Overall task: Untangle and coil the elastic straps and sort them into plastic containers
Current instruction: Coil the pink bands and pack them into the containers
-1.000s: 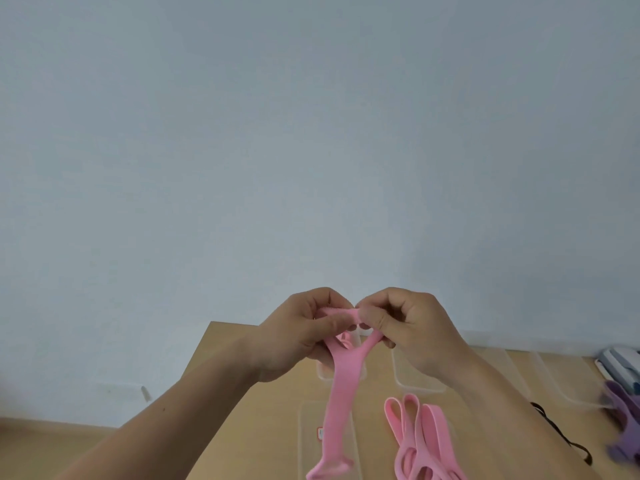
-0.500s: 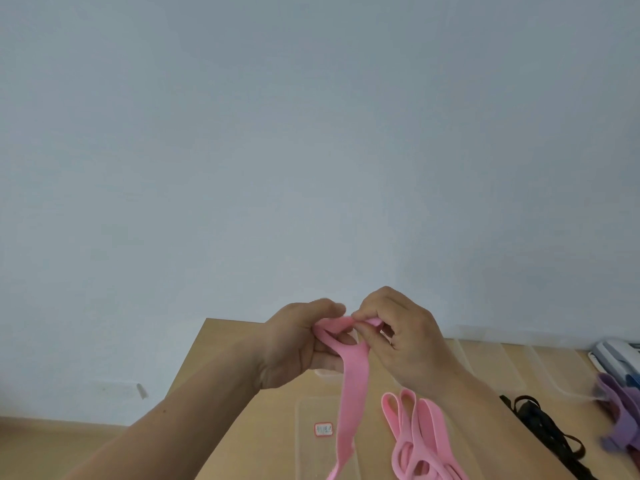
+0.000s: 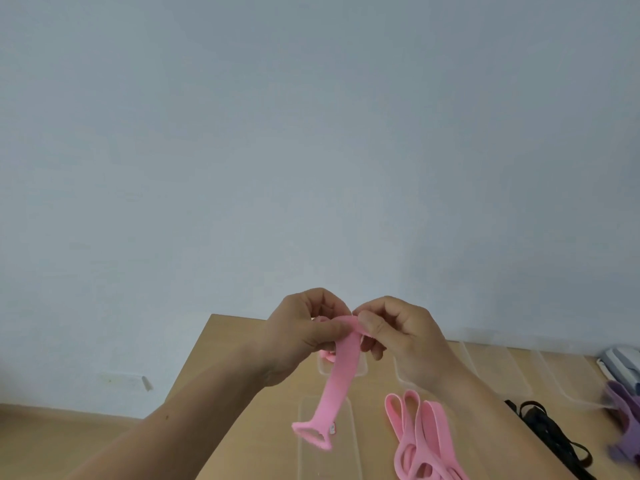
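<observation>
A pink elastic strap (image 3: 341,375) is held up in the air above the wooden table (image 3: 242,393), near the lower middle of the view. Its top end is bunched between the two hands and its length hangs down and slightly to the left, ending in a small open loop just above a clear plastic container (image 3: 348,455) that lies flat on the table. The left hand (image 3: 301,336) pinches the strap's upper end between thumb and curled fingers, with a short bit of pink showing under its palm. The right hand (image 3: 398,337) grips the same top end from the right, thumb and forefinger closed on the fold, the other fingers curled in below. The two hands are almost touching each other. Behind the hanging strap, farther away on the table, sits another clear plastic container (image 3: 360,370), mostly hidden by the hands. To the right of the strap, a heap of pink elastic straps (image 3: 420,441) lies looped on the table near the right forearm. Farther right, more clear plastic containers (image 3: 512,368) stand in a row along the table's far side. A tangle of black straps (image 3: 550,431) lies to the right of the forearm, and purple straps (image 3: 623,420) show blurred at the right edge. A pale blue wall (image 3: 311,133) fills the upper part of the view.
</observation>
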A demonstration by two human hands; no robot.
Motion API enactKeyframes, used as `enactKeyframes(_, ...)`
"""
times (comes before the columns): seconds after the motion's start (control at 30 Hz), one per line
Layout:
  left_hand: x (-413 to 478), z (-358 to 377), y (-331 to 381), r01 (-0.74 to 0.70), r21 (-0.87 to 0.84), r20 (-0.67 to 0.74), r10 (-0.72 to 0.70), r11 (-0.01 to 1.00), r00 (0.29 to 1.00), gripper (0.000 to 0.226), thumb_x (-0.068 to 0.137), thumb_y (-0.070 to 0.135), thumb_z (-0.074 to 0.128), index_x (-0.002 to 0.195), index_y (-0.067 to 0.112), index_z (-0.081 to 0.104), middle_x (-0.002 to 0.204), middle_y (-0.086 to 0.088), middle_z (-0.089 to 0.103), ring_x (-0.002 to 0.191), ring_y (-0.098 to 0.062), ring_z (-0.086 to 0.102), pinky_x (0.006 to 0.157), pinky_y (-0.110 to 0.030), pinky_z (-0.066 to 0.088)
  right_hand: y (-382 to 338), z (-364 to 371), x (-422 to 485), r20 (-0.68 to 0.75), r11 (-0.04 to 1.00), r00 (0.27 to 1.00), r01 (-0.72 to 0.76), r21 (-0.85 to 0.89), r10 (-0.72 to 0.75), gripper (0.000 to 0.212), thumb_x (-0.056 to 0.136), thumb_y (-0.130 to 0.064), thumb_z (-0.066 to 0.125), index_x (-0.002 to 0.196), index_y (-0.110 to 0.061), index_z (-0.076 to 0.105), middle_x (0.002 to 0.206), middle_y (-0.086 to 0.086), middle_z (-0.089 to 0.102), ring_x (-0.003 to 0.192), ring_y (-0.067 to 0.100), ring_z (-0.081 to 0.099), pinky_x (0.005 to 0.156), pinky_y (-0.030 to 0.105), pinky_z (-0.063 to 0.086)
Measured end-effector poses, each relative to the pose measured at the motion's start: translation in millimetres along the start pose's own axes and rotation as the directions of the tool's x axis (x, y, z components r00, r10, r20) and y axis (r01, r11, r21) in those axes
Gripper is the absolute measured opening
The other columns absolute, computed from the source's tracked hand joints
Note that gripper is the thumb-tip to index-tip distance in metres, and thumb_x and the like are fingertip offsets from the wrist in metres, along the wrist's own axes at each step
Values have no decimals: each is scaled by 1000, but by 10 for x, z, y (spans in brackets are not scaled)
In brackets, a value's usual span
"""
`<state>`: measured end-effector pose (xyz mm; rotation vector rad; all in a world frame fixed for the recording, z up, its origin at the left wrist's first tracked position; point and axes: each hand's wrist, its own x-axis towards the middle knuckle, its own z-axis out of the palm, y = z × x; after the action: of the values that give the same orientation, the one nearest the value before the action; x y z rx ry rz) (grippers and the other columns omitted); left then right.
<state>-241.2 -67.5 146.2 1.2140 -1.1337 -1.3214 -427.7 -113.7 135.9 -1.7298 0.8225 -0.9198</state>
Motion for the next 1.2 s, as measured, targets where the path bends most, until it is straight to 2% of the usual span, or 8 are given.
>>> enactKeyframes(0.13, -15, -8, -30, 0, 18, -11, 0, 1000, 1000, 18, 83, 4, 76, 93, -5, 64, 94, -28, 69, 89, -45, 66, 91, -64, 49, -6, 2, -15, -14, 997, 1000, 1, -73, -2, 6, 91, -14, 68, 90, -18, 71, 64, -1, 70, 56, 8, 64, 55, 17, 49)
enactKeyframes(0.4, -25, -59, -62, 95, 11, 149, -96, 995, 984, 21, 93, 10, 67, 106, -2, 55, 106, -30, 69, 104, -44, 67, 100, -54, 50, -28, 22, -80, -23, 989, 1000, 6, -151, -10, 8, 86, -14, 74, 89, -21, 72, 77, -9, 72, 67, 5, 67, 60, 15, 50)
enactKeyframes(0.5, -20, -45, -69, 120, 23, 194, -122, 993, 973, 23, 96, 17, 63, 108, 2, 51, 103, -29, 71, 98, -42, 69, 93, -50, 54, -15, 44, -87, -62, 983, 997, 41, -181, -53, 7, 86, -16, 74, 87, -23, 72, 77, -10, 72, 68, 6, 68, 60, 16, 51)
enactKeyframes(0.6, -6, -52, -62, 112, 50, 174, -119, 992, 978, 24, 95, 18, 65, 107, 2, 51, 100, -29, 71, 96, -47, 67, 90, -55, 55, -5, 55, -79, -80, 975, 992, 76, -211, -95, 6, 86, -17, 74, 90, -20, 72, 79, -13, 72, 69, 3, 69, 61, 14, 52)
enactKeyframes(0.77, 22, -35, -18, 185, -101, 166, -167, 978, 972, 13, 91, 2, 61, 102, 4, 55, 109, -36, 65, 107, -56, 60, 95, -63, 49, 14, 62, -49, -99, 909, 963, 199, -367, -251, 18, 86, -4, 72, 91, -21, 71, 82, -14, 69, 75, 1, 66, 60, 7, 48)
enactKeyframes(0.93, 47, -8, -21, 243, -182, 137, -220, 953, 966, 19, 93, 18, 60, 100, 0, 60, 101, -32, 65, 105, -54, 63, 94, -62, 50, 79, 64, -25, -37, 783, 888, 384, -489, -459, 19, 84, 2, 70, 88, -16, 68, 79, -18, 58, 74, 11, 62, 66, 27, 52)
enactKeyframes(1.1, 31, -24, -42, 191, -187, 125, -170, 964, 978, 6, 90, 9, 66, 89, 5, 61, 89, -20, 69, 85, -35, 67, 86, -50, 56, 120, 53, -6, -1, 797, 881, 426, -428, -472, 17, 84, 4, 70, 89, -12, 71, 87, -5, 66, 83, 14, 65, 72, 33, 54)
enactKeyframes(1.2, 15, -33, -61, 134, -187, 123, -112, 973, 986, 11, 86, 5, 70, 93, 4, 61, 91, -22, 69, 83, -35, 67, 85, -50, 56, 127, 51, -34, -57, 934, 952, 282, -219, -301, 13, 83, -10, 69, 89, -21, 70, 87, -4, 68, 83, 13, 66, 72, 23, 54)
